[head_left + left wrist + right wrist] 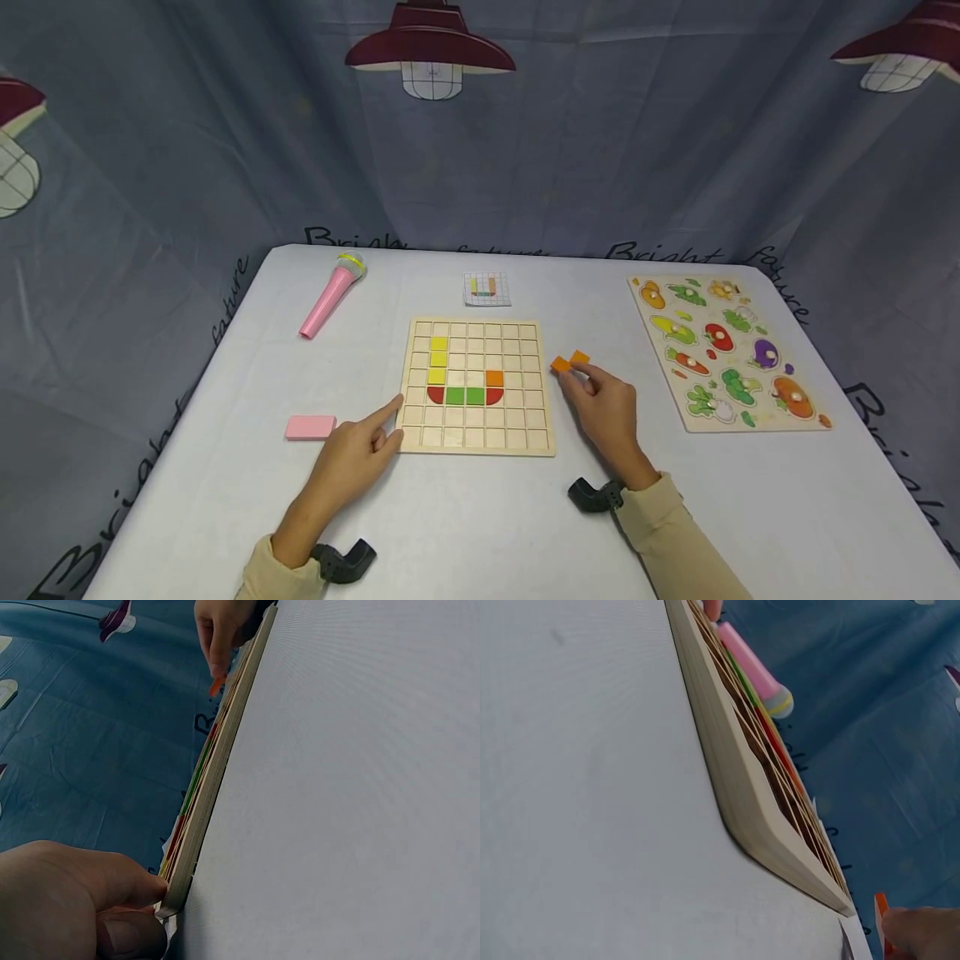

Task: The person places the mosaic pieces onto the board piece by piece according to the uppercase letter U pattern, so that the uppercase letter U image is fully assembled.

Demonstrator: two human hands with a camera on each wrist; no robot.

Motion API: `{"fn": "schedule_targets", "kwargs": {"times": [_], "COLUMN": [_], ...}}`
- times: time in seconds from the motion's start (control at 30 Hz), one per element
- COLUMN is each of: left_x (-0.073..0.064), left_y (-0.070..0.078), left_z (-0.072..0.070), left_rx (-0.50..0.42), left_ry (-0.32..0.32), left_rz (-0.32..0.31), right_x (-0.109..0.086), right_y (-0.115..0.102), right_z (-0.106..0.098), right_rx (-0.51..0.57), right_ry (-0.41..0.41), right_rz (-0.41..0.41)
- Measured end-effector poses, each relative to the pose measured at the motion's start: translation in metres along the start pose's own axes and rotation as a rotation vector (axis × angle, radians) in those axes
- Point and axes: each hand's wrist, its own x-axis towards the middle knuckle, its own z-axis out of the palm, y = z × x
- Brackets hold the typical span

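Observation:
A wooden grid board (472, 426) lies on the white table, with yellow, green, red and orange tiles forming a U shape in its cells. My left hand (352, 457) touches the board's left edge with its outstretched index finger and its thumb. Just beyond the board's right edge, my right hand (606, 412) pinches a small orange square tile (560, 364) between thumb and finger. A second orange tile (579, 357) shows at those fingertips; whether it is also held I cannot tell. In the left wrist view one orange tile (217, 685) hangs below the right fingertips.
Behind the board is a small pattern card (487, 290). A pink toy microphone (330, 298) lies at the back left, and a pink block (311, 427) sits beside my left hand. A vegetable puzzle board (697, 379) occupies the right side. A grey curtain surrounds the table.

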Motion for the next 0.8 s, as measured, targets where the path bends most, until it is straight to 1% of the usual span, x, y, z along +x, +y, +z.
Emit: {"fn": "schedule_targets", "kwargs": {"times": [0.1, 0.27, 0.33, 0.7, 0.8], "left_x": [0.000, 0.000, 0.000, -0.001, -0.001], "left_y": [0.001, 0.001, 0.002, -0.003, -0.003], "left_z": [0.000, 0.000, 0.000, 0.001, 0.002], "left_rx": [0.000, 0.001, 0.000, -0.001, -0.004], "left_ry": [-0.001, -0.002, 0.001, 0.031, 0.036], "left_rz": [-0.001, -0.007, -0.008, 0.022, 0.027], "right_x": [0.001, 0.002, 0.003, 0.008, 0.010], "right_y": [-0.001, -0.006, -0.008, -0.017, -0.020], "right_z": [0.003, 0.008, 0.009, 0.014, 0.015], "right_rx": [0.028, 0.046, 0.053, 0.059, 0.066], "right_ry": [-0.032, -0.104, -0.122, -0.181, -0.199], "right_rz": [-0.035, -0.144, -0.169, -0.196, -0.187]}}
